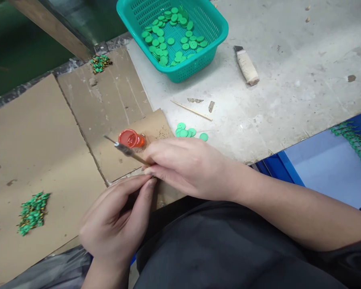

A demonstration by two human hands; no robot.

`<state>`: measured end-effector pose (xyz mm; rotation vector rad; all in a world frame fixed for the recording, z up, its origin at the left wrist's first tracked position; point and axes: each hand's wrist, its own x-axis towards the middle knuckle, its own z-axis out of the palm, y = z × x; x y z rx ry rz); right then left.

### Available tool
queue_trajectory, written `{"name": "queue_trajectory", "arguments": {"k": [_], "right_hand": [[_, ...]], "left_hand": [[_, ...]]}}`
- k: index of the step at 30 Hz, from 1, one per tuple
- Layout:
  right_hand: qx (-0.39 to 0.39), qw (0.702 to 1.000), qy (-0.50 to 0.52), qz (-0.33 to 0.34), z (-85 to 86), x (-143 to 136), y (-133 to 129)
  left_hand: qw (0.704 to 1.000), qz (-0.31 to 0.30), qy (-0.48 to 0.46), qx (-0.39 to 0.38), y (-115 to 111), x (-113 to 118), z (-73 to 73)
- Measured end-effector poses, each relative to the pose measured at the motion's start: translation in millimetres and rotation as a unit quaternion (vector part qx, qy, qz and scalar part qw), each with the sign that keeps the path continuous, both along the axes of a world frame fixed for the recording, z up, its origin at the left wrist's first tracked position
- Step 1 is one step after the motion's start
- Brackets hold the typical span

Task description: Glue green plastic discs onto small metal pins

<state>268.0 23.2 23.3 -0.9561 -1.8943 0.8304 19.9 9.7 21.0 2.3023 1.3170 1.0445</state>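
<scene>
Fingertips of your left hand (pixel 114 218) pinch a tiny piece (pixel 154 177); brace them against your right hand (pixel 195 164), curled closed around the thin-tipped tool (pixel 126 150).

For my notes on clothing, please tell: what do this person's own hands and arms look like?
The left hand and right hand wear no gloves, and no watch shows at either wrist. A dark sleeve ends near the right elbow; no left sleeve can be made out.
</scene>
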Motion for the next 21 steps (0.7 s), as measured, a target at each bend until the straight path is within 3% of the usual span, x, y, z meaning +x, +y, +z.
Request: {"name": "queue_trajectory", "arguments": {"k": [9,14,21], "right_hand": [[0.010,1.000,-0.012,0.022,2.3,1,2],[0.070,0.997,-0.031,0.031,0.8,0,2],[0.018,0.998,0.009,-0.059,-0.5,4,-11]], "left_hand": [[1.000,-0.016,0.002,-0.001,3,2,2.4],[1.000,-0.020,0.002,-0.001,4,1,1.7],[1.000,-0.007,-0.012,-0.011,3,3,-0.5]]}}
